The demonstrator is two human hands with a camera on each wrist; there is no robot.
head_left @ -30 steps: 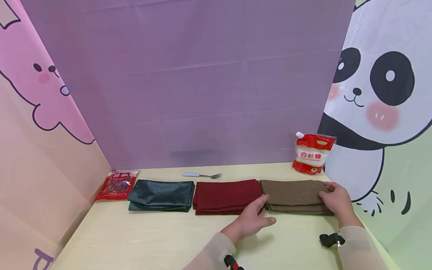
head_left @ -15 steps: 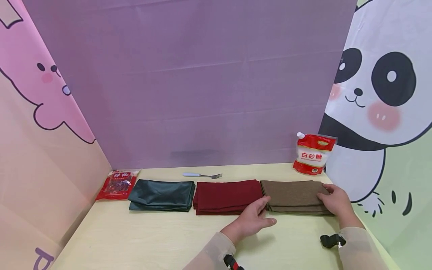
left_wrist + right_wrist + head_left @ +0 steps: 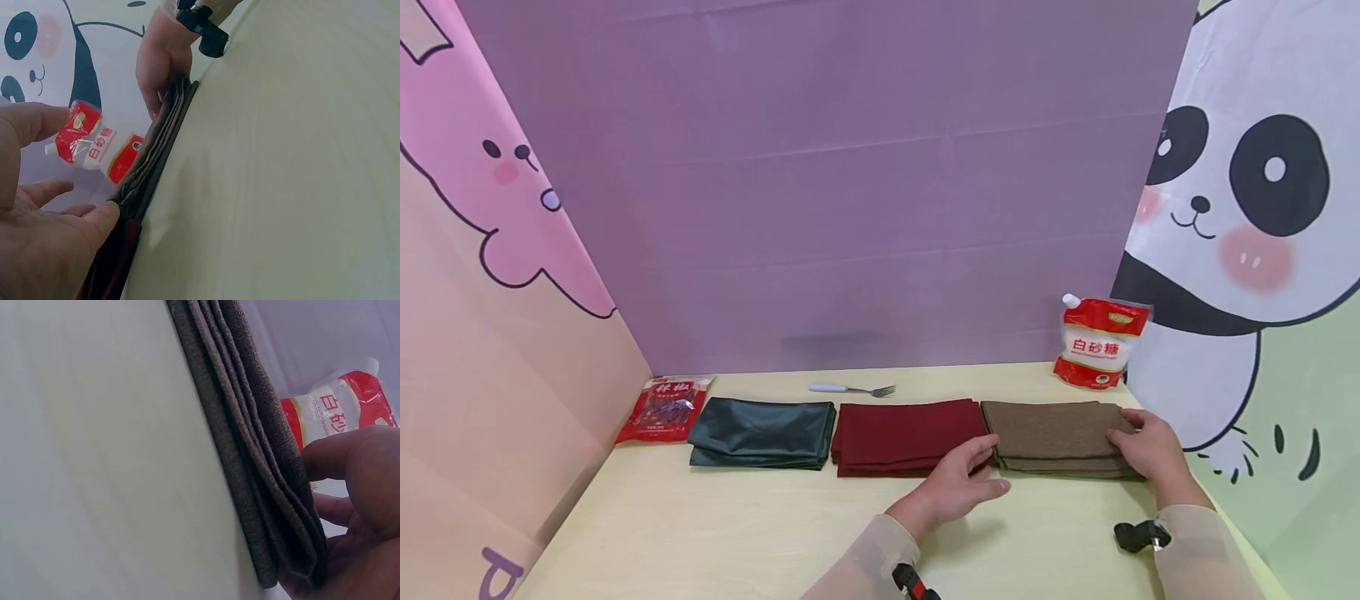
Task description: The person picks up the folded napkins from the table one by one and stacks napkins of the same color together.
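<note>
A red snack bag point(image 3: 662, 408) lies near the counter's point(image 3: 737, 525) back left corner. Next come a green cloth point(image 3: 760, 431) and a red cloth point(image 3: 904, 435). The left hand point(image 3: 958, 483), fingers spread, touches the brown cloth's point(image 3: 1051, 432) left edge. The right hand point(image 3: 1153, 454) pinches its right edge near the counter's right edge.

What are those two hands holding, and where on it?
The folded brown cloth: the right hand grips its right end, and the left hand touches its left end with straight fingers.
</note>
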